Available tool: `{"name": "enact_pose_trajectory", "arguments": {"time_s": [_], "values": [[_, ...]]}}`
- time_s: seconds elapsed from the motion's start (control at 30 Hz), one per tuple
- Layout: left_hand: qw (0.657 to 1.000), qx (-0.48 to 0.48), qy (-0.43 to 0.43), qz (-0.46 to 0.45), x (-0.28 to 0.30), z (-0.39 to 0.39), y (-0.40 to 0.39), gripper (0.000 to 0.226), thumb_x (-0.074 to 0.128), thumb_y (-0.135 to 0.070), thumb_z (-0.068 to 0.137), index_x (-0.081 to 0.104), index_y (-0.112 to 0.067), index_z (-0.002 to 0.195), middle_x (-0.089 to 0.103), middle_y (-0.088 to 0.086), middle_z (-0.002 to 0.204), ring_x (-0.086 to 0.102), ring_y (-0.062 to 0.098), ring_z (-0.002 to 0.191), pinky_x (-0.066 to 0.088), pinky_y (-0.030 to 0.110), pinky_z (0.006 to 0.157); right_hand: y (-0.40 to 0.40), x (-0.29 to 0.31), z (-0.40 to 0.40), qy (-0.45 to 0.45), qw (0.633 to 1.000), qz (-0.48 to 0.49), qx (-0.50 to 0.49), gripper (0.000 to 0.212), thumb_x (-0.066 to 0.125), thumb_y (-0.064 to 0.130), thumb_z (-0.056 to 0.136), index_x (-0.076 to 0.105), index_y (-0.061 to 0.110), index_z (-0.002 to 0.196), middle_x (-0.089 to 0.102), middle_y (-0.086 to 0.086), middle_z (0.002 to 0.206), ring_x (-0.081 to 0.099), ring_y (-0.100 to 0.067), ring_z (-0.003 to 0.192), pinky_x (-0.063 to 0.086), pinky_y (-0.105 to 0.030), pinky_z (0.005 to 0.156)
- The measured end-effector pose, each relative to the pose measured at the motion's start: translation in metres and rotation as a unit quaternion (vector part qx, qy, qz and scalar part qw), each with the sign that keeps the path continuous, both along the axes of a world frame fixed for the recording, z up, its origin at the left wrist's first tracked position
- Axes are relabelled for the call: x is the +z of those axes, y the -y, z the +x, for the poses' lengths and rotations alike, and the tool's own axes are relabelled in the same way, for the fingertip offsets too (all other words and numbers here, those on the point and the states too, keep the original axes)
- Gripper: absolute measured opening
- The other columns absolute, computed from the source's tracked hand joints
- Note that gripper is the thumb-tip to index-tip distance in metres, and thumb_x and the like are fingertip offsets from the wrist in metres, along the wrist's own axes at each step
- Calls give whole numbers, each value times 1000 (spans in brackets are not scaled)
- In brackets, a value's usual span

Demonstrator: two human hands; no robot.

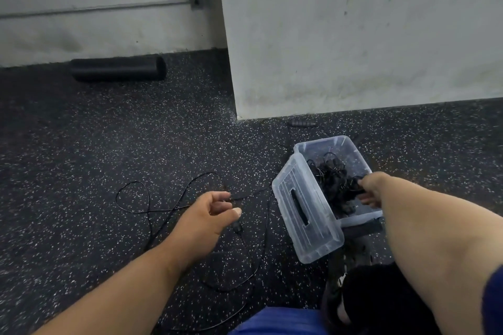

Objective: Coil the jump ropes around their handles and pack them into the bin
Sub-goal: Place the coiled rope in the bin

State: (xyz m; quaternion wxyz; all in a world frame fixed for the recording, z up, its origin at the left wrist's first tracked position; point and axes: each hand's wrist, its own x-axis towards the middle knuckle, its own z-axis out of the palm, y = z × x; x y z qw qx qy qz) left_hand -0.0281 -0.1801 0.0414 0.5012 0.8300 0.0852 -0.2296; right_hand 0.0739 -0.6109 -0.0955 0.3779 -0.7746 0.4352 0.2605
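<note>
A clear plastic bin [351, 144] stands on the speckled floor at the right, with a tangle of coiled black jump ropes [333, 179] inside. My right hand [373, 187] reaches into the bin and grips a black handle of that bundle. A loose black jump rope [163, 211] sprawls in loops across the floor to the left of the bin. My left hand [211, 215] hovers over this rope with fingers loosely curled, near its small black end piece [237, 228]; it holds nothing that I can see.
The bin's clear lid [304, 212] leans against its left side. A black foam roller [118, 68] lies by the far wall, and a small black handle [302, 124] lies at the foot of the white wall. A dark bag [367, 294] sits beside my knee.
</note>
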Motion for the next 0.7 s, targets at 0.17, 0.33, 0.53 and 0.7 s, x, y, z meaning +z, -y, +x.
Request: {"name": "enact_pose_trajectory", "arguments": {"time_s": [0.17, 0.33, 0.53, 0.7], "values": [[1000, 2, -6, 14, -12, 15, 2, 38, 72, -38, 97, 56, -38, 131, 69, -15, 121, 66, 4, 111, 54, 37, 104, -5, -24, 8, -5, 999, -6, 38, 14, 39, 14, 113, 45, 3, 110, 52, -19, 74, 55, -22, 34, 31, -16, 22], [1000, -2, -21, 13, -26, 29, 1, 42, 78, -37, 92, 58, -41, 128, 70, -16, 121, 67, 3, 111, 54, 26, 95, -2, -48, 15, -32, 998, 15, 59, 10, 42, 8, 111, 48, 0, 111, 56, -21, 75, 54, -30, 61, 47, -28, 42], [1000, -23, -21, 5, -39, 41, 10, 46, 84, -32, 88, 58, -44, 125, 68, -15, 122, 68, 4, 111, 56, 15, 77, 16, -78, 22, -98, 991, -18, 89, 26, 42, 6, 110, 46, -1, 85, 62, -23, 65, 58, -30, 50, 46, -29, 44], [999, -33, -27, 7, -46, 48, 8, 54, 87, -29, 85, 58, -43, 127, 67, -17, 124, 68, 4, 111, 58, 18, 80, 8, -70, 38, -112, 983, -84, 123, 18, 52, 8, 105, 60, 3, 91, 62, -18, 114, 51, -24, 96, 53, -33, 90]]}}
